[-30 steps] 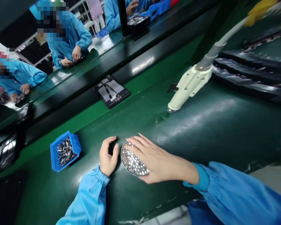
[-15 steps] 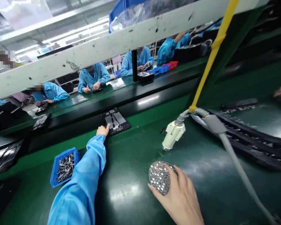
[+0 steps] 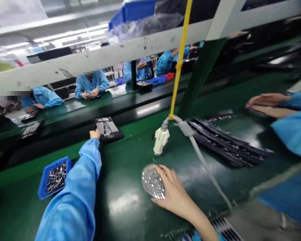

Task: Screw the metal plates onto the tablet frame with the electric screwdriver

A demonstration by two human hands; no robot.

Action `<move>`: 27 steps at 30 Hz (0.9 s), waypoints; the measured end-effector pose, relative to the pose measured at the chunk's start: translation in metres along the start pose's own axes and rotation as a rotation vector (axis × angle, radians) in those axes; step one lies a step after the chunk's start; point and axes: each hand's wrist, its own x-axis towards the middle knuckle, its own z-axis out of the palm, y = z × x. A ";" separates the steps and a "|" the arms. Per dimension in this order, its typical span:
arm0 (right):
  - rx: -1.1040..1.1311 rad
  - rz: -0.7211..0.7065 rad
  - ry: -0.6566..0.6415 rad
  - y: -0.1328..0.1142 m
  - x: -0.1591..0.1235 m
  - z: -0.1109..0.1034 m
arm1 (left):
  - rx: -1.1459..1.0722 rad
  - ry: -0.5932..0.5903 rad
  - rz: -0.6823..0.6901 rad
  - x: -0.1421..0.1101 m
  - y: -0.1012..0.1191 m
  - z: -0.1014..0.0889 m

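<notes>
The open flat device (image 3: 107, 129) lies beyond the round dish (image 3: 153, 182) and to its left, past the bare bench (image 3: 125, 160). The left hand (image 3: 94, 134) touches its left side, but the fingertips are hidden, so how firmly that grip is closed cannot be told. The device looks thin, light and stiff, and its bare inner parts are probably fragile; the dark outer rim seems the safest hold, with fingers off the pale panels. The right hand (image 3: 174, 190) grasps the dish by its right edge. The dish looks rigid, light and perhaps slippery, best held by opposite rims and kept level, since small loose pieces could slide out.
</notes>
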 end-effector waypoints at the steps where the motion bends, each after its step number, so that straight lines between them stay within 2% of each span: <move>1: 0.002 0.027 0.051 -0.005 -0.001 0.003 | -0.016 0.019 -0.050 -0.004 -0.004 -0.001; 3: -0.008 0.072 0.123 -0.013 -0.002 0.009 | -0.052 0.032 -0.120 -0.015 -0.015 -0.010; 5: -0.029 0.067 0.127 -0.015 0.000 0.009 | -0.104 0.026 -0.151 -0.034 -0.028 -0.026; 9: -0.075 -0.147 -0.007 -0.010 0.012 -0.007 | -0.182 -0.014 -0.198 -0.090 -0.059 -0.069; 11: -0.089 -0.194 0.000 -0.010 0.017 -0.011 | -0.206 -0.043 -0.237 -0.124 -0.077 -0.084; 13: -0.103 -0.118 0.095 -0.012 0.018 -0.008 | -0.207 -0.076 -0.290 -0.158 -0.094 -0.093; 15: -0.125 0.027 0.227 -0.013 0.016 0.002 | -0.179 -0.126 -0.315 -0.190 -0.109 -0.097; 18: -0.148 0.172 0.347 -0.007 0.010 0.011 | -0.067 -0.235 -0.246 -0.223 -0.125 -0.100; 20: -0.113 0.163 0.332 0.001 0.011 0.006 | 0.045 -0.348 -0.148 -0.233 -0.129 -0.104; 22: -0.021 0.119 0.349 0.009 0.022 -0.008 | 0.134 -0.454 -0.052 -0.233 -0.129 -0.107; 25: 0.206 0.066 0.512 0.013 0.061 -0.038 | 0.196 -0.567 0.014 -0.226 -0.124 -0.110; 27: 0.476 0.038 0.539 0.009 0.099 -0.055 | 0.255 -0.620 0.026 -0.221 -0.120 -0.110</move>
